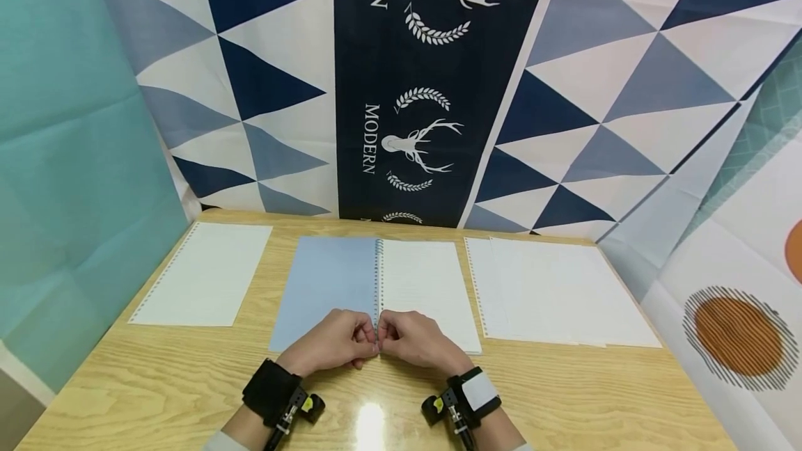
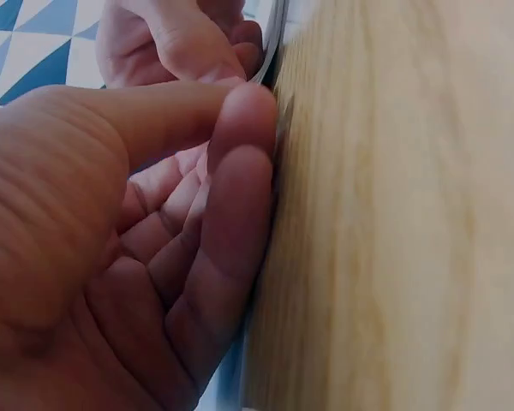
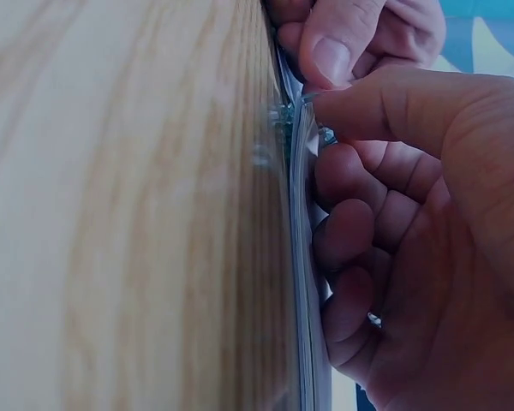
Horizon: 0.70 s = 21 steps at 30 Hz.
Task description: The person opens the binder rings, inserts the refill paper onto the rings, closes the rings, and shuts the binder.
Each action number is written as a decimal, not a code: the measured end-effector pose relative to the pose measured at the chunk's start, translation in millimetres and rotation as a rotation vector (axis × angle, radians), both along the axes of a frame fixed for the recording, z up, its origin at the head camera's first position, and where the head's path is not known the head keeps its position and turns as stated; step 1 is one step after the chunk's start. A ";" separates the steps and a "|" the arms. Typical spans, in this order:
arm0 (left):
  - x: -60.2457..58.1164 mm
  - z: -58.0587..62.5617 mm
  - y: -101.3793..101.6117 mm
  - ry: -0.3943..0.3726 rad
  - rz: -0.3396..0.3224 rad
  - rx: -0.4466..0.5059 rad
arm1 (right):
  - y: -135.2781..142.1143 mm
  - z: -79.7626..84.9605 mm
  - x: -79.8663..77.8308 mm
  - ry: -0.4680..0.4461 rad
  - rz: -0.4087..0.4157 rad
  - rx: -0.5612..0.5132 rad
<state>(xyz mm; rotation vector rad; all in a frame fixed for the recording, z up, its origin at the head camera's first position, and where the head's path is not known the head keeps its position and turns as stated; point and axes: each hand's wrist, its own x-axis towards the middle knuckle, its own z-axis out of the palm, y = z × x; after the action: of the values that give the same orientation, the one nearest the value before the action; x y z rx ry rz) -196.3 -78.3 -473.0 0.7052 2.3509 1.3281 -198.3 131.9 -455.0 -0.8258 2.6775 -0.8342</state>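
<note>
A loose-leaf notebook (image 1: pixel 422 277) lies open on the table, with a pale blue cover (image 1: pixel 328 273) on its left side and white pages on its right. Its ring spine (image 1: pixel 379 277) runs down the middle. At the spine's near end, my left hand (image 1: pixel 335 339) pinches the notebook's edge on the cover side. Just across the spine, my right hand (image 1: pixel 415 338) grips the edge of the page side between thumb and curled fingers. Both thumbs nearly meet there. In the right wrist view, greenish ring ends (image 3: pixel 284 120) show by the fingertips; the fingers hide the rest.
A punched white sheet (image 1: pixel 203 273) lies on the left of the wooden table (image 1: pixel 188 381). Several overlapping loose sheets (image 1: pixel 551 291) lie on the right. A patterned cloth (image 1: pixel 282 89) hangs behind the table's far edge.
</note>
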 end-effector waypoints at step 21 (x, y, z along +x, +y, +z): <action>-8.9 -12.6 -6.6 0.029 0.004 0.096 | 5.2 -10.8 -1.5 0.031 -0.013 -0.098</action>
<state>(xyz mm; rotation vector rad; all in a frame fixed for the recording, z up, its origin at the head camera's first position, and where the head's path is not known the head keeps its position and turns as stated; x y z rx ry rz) -205.2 -85.0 -485.6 0.7527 2.3251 1.4502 -199.7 137.1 -465.8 -0.8500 2.6903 -0.9701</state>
